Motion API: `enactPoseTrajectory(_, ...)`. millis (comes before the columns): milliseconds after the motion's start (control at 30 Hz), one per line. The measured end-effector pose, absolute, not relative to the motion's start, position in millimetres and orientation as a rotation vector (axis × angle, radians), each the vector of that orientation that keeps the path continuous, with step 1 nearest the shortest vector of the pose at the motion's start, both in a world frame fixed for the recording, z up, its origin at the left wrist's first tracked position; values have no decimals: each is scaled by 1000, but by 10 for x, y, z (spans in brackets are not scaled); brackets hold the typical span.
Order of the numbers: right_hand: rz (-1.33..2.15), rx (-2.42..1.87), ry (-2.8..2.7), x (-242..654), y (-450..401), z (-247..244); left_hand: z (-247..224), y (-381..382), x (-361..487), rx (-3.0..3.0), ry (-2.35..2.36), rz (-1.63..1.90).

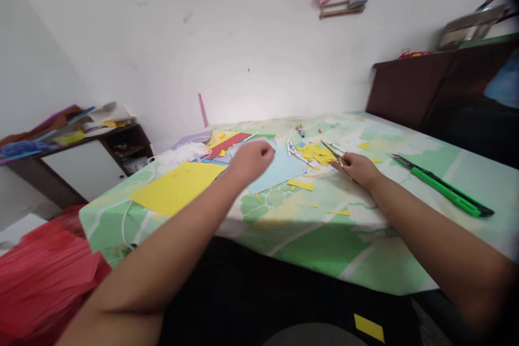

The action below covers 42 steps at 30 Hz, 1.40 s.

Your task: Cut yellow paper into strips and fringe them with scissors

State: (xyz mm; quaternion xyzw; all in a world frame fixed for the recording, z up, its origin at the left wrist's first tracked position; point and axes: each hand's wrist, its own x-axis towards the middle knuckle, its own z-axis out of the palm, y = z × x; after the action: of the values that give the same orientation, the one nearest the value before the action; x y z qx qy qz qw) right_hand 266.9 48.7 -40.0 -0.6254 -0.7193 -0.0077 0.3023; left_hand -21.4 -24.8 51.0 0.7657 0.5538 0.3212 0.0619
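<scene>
My left hand [254,159] is raised over a light blue sheet [279,165], its fingers curled closed; whatever they hold, if anything, is hidden. My right hand [357,167] grips a pair of scissors [334,154] at the handles, the blades pointing up and left beside a pile of small yellow paper pieces [316,153]. A large yellow sheet [178,186] lies left of my left hand. Loose yellow scraps [300,185] are on the cloth between my hands.
A green box cutter [446,190] lies at the right on the patterned tablecloth [352,251]. White string [180,154], a red sheet [229,144] and markers [298,157] are farther back. A red bag [52,275] is at the lower left, and a yellow piece [368,327] rests below the table edge.
</scene>
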Motion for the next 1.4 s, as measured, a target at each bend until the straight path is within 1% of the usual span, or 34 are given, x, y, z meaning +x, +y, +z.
enactPoseTrajectory(133,-30,-1671,-1904,2664,476,-405,202,-28,247,2629,1677,174)
enactPoseTrajectory(233,-54,-1684,-1911,2664,469,-403,54,108,486,2645,1610,5)
enactPoseTrajectory(367,-71,-1684,-1929,2658,468,-400,-3,177,533,2665,1547,-66)
enactPoseTrajectory(667,-59,-1651,-1906,2601,441,-371,-148,186,462,2734,1446,80)
enactPoseTrajectory(867,-44,-1601,-1933,2598,409,-359,-134,210,375,2599,1472,363)
enactPoseTrajectory(1000,-49,-1568,-1921,2594,376,-317,17,175,258,2401,1516,641)
enactPoseTrajectory(1167,-26,-1470,-1899,2460,243,-223,251,6,148,2123,1473,810)
enactPoseTrajectory(1300,-12,-1369,-1935,2223,26,-131,422,-223,127,1605,1221,1077)
enactPoseTrajectory(1400,50,-1309,-1964,2025,-163,-48,536,-401,89,1458,1097,1129)
